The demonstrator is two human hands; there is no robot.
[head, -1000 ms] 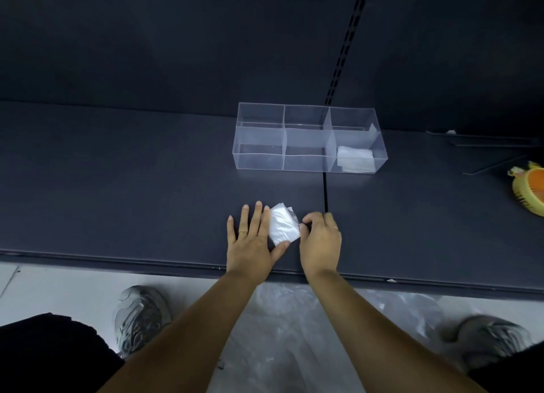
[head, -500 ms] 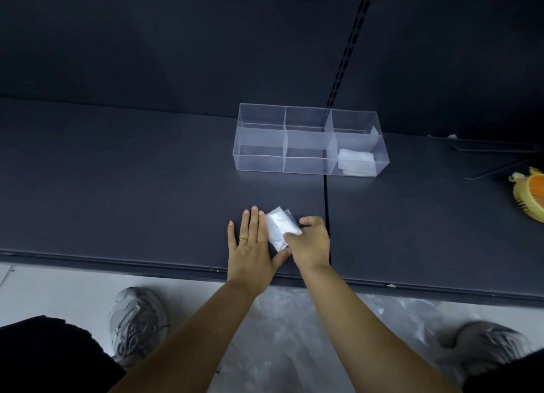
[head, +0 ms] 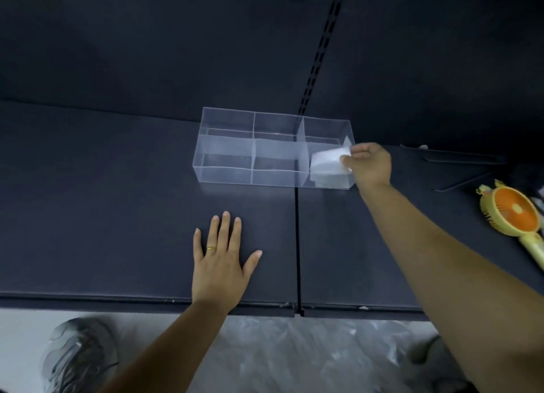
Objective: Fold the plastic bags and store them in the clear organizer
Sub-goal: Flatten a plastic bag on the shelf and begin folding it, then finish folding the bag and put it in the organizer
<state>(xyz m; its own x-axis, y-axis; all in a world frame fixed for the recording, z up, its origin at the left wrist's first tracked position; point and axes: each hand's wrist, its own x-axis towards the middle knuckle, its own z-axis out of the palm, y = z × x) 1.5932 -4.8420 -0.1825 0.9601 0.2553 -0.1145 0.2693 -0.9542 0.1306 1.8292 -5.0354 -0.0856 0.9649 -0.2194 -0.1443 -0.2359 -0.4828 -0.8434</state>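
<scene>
Now the right hand (head: 369, 164), pinching the folded plastic bag (head: 325, 158), has carried it to the right end of the clear organizer (head: 225, 146), nearly stored; the left hand (head: 219, 264) lies open.

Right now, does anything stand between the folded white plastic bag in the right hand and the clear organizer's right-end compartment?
Nothing visible does. The right hand holds the folded white plastic bag at the open right-end section of the clear divided organizer; another folded bag lies below it.
</scene>
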